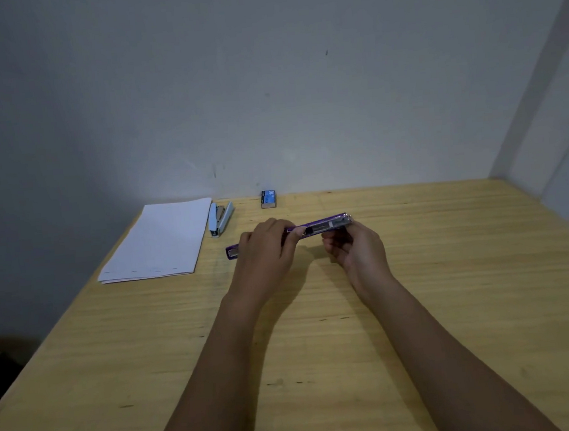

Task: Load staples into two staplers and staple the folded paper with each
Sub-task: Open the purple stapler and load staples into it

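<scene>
A purple stapler (325,226) is held just above the wooden table (453,269), swung open so it lies long and flat. My left hand (265,251) grips its middle, with the lower end (232,252) poking out to the left. My right hand (354,247) pinches the other end from below. A light blue stapler (220,218) lies half open beside the folded white paper (161,241) at the far left. A small blue staple box (269,198) stands against the wall.
The table meets a grey wall (266,96) at the back, and a white wall corner (550,123) runs along the right. The left table edge drops to a dark floor (0,364).
</scene>
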{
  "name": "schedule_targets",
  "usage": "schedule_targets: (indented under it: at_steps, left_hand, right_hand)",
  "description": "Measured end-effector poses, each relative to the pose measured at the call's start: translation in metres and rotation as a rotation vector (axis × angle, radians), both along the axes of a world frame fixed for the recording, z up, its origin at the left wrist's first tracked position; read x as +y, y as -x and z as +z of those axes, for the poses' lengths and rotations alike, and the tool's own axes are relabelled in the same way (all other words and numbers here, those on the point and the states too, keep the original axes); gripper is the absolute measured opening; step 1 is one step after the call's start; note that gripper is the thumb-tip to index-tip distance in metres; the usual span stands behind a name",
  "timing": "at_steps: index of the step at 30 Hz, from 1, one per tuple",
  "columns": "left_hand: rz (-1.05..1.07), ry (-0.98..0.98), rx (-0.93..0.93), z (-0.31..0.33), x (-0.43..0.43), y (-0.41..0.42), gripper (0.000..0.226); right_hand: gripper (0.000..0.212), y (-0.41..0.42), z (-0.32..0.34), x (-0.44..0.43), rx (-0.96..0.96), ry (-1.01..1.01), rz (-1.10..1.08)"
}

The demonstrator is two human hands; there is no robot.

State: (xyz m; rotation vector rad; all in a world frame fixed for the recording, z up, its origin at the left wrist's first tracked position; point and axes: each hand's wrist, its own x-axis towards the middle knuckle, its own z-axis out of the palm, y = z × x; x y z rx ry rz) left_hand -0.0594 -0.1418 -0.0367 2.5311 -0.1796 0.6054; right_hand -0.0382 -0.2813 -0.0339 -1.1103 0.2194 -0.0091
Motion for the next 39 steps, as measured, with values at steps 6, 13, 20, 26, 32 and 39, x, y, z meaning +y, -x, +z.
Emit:
schedule_targets:
  at_steps: [6, 13, 20, 26, 32, 39]
  left_hand:
    - [0.048, -0.108, -0.151, 0.0, -0.002, -0.001, 0.034]
    - [0.033, -0.253, -0.413, 0.004, -0.007, 0.002, 0.038]
    - [-0.012, -0.305, -0.597, 0.001, -0.013, 0.001, 0.033]
    - [0.006, -0.35, -0.576, 0.0, -0.015, 0.003, 0.032]
    - [0.063, -0.248, -0.433, -0.001, -0.011, 0.003, 0.033]
    - [0.319, 0.088, -0.189, 0.002, 0.012, 0.005, 0.035]
  right_hand:
    - [0.023, 0.003, 0.002, 0.001, 0.147, -0.466, 0.027]
    - [0.023, 0.004, 0.004, -0.004, 0.243, -0.623, 0.056]
    - [0.032, 0.005, 0.006, -0.007, 0.25, -0.694, 0.068]
    - [0.034, 0.005, 0.007, -0.009, 0.256, -0.678, 0.057]
    - [0.028, 0.008, 0.007, -0.009, 0.23, -0.68, 0.04]
    - [0.035, 0.0, 0.001, -0.008, 0.059, -0.349, 0.035]
